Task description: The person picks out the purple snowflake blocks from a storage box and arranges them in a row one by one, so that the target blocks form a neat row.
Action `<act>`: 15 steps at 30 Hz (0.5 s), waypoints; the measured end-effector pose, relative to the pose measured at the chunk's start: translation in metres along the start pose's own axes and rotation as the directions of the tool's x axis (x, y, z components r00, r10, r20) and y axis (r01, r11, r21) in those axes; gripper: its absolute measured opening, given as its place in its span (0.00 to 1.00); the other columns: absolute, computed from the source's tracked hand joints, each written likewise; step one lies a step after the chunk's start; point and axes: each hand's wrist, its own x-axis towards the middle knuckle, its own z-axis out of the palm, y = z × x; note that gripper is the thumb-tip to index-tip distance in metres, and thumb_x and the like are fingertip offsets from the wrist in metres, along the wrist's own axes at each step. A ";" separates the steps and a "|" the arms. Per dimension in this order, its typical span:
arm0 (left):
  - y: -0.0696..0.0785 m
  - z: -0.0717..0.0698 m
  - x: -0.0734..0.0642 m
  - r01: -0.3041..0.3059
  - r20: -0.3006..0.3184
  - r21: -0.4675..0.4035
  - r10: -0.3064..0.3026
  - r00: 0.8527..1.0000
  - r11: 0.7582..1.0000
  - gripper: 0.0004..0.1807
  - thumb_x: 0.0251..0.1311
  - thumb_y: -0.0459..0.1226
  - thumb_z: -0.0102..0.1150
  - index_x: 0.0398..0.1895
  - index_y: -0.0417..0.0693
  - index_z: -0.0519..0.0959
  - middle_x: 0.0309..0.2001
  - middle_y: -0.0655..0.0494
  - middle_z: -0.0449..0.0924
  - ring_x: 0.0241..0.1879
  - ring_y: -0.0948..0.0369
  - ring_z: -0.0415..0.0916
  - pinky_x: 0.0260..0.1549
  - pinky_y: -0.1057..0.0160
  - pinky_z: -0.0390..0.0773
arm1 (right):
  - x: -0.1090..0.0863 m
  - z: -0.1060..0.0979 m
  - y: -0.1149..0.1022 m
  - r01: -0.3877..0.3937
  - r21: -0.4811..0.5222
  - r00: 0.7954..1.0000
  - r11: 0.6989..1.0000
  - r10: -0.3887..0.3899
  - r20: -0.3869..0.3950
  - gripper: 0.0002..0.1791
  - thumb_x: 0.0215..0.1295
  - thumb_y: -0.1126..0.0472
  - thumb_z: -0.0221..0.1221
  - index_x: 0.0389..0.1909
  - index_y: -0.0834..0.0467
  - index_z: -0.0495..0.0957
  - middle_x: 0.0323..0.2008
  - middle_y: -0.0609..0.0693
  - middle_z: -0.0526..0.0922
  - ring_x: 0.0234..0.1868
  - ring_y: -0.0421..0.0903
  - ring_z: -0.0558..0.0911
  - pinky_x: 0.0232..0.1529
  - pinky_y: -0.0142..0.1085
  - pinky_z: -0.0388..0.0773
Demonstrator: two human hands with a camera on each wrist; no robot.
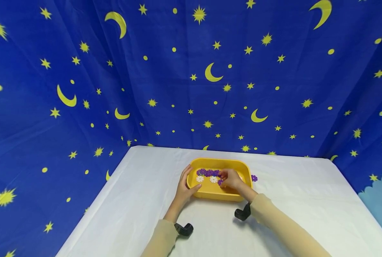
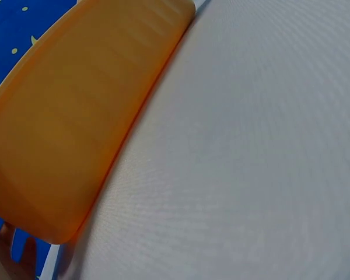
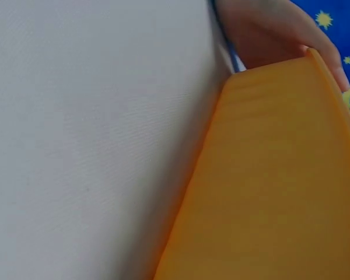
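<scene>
A yellow plastic tub (image 1: 207,195) stands on the white-covered table. My left hand (image 1: 183,187) grips its left front corner, fingers along the outer left wall and thumb over the front rim. In the right wrist view, that left hand (image 3: 274,32) shows beyond the tub's corner. My right hand (image 1: 232,179) reaches over the front rim into the tub and pinches a purple flower-shaped piece (image 1: 220,182) between thumb and fingers. A row of purple flower pieces (image 1: 209,173) lies along the back, with white flower pieces (image 1: 213,179) in front.
One purple flower piece (image 1: 254,177) sits outside the tub, beside its right wall. The white tablecloth (image 1: 158,171) spreads around the tub. Blue cloth (image 1: 178,89) with yellow moons and stars hangs behind and at both sides.
</scene>
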 end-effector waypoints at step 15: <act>-0.001 0.000 -0.001 -0.010 -0.001 -0.006 0.010 1.000 1.000 0.41 0.51 0.29 0.65 0.68 0.27 0.57 0.74 0.35 0.46 0.74 0.40 0.44 0.73 0.43 0.48 | 0.003 0.007 -0.001 0.114 -0.109 0.993 0.988 -0.111 0.032 0.20 0.40 0.76 0.69 0.39 0.67 0.79 0.33 0.56 0.81 0.33 0.46 0.75 0.39 0.38 0.83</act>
